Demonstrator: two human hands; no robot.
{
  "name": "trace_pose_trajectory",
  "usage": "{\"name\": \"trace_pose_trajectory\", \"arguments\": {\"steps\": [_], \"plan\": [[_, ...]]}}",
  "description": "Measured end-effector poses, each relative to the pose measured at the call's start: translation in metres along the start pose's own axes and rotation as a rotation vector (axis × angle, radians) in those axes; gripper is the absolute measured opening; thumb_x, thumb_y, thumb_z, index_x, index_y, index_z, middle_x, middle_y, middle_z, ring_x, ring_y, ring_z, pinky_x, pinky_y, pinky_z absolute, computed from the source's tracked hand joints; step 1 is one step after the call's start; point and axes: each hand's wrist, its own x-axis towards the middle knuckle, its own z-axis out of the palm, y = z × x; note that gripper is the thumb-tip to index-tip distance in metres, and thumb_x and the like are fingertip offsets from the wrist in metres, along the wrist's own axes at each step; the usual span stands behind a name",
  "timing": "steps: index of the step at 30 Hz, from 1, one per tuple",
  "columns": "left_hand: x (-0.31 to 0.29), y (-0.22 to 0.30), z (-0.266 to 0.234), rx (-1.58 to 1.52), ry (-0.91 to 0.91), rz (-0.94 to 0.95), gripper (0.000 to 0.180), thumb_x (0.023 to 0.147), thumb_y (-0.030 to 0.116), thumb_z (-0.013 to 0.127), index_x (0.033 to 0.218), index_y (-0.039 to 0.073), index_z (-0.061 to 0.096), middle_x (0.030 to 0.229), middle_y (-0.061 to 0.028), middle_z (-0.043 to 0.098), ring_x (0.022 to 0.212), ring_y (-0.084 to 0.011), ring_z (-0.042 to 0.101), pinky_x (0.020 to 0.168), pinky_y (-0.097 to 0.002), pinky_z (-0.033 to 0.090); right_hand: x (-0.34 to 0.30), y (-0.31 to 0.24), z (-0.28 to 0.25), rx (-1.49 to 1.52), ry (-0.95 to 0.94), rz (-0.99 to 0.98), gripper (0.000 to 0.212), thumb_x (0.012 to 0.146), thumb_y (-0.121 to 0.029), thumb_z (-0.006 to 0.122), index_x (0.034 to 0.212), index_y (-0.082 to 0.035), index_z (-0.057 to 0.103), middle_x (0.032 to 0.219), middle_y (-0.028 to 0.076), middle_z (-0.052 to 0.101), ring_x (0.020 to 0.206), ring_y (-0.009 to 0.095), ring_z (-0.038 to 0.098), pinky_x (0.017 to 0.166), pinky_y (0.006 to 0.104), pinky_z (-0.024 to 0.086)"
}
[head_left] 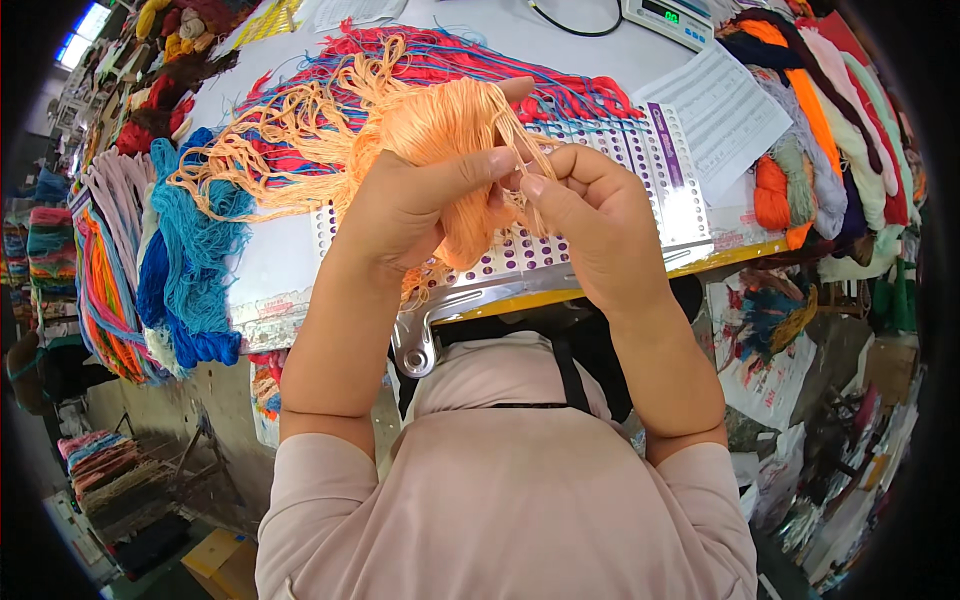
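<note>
A light orange skein of thread is bunched in my left hand, whose fingers wrap behind it and whose thumb presses on its right side. My right hand pinches a few strands of the same thread close to the left thumb. Loose orange strands fan out to the left over the table. Behind them lies a spread of red and blue threads. Under my hands are white cards with rows of holes, partly covered by the skein. The fingertips of my left hand are mostly hidden.
A metal bar with a rounded end runs along the table's near edge. Blue skeins hang at the left, many-coloured ones at the right. A printed sheet and a digital scale lie at the back right.
</note>
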Motion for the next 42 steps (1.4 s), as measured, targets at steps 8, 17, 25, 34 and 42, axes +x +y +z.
{"name": "trace_pose_trajectory", "arguments": {"steps": [8,17,25,34,42], "plan": [[0.0,-0.004,0.003,0.007,0.051,0.04,0.065,0.076,0.001,0.071,0.135,-0.001,0.044,0.113,-0.0088,0.06,0.096,-0.0164,0.06,0.081,-0.0274,0.05,-0.003,-0.002,0.002,-0.074,0.03,-0.011,0.011,0.088,-0.009,0.062,0.086,0.001,0.059,0.069,0.002,0.061,0.06,0.004,0.055,0.056,0.0177,0.042],[-0.001,-0.003,0.004,0.058,0.042,0.065,0.067,0.072,-0.001,0.072,0.133,-0.001,0.045,0.117,-0.009,0.058,0.1,-0.0157,0.059,0.083,-0.0278,0.05,-0.002,0.007,0.0,0.019,0.069,-0.085,0.005,0.085,-0.005,0.061,0.084,0.0,0.059,0.075,0.002,0.061,0.067,0.005,0.055,0.062,0.0181,0.042],[0.008,-0.008,-0.001,-0.061,-0.034,0.068,0.078,0.068,0.007,0.077,0.135,-0.006,0.039,0.108,-0.0074,0.062,0.092,-0.0134,0.06,0.072,-0.0249,0.049,0.001,0.003,0.005,0.035,0.164,-0.213,0.002,0.084,-0.002,0.059,0.083,0.0,0.06,0.075,-0.001,0.057,0.073,0.004,0.051,0.066,0.0192,0.04],[-0.012,0.034,-0.161,0.541,-0.179,-0.207,0.041,0.079,0.016,0.065,0.116,0.001,0.055,0.056,0.0027,0.049,0.049,-0.0065,0.049,0.044,-0.0208,0.039,-0.025,-0.092,-0.192,-0.648,0.005,0.216,0.008,0.082,-0.006,0.06,0.079,0.001,0.062,0.073,0.005,0.061,0.068,0.013,0.059,0.061,0.0231,0.045],[-0.093,0.129,-0.433,-0.759,0.222,0.108,0.017,0.096,0.014,0.047,0.091,-0.001,0.054,0.053,0.0044,0.033,0.038,-0.0053,0.033,0.04,-0.0198,0.03,-0.154,-0.251,-0.572,0.036,0.408,0.087,0.014,0.095,-0.011,0.051,0.105,-0.006,0.059,0.067,-0.007,0.042,0.05,0.0,0.031,0.048,0.0166,0.031]]}}
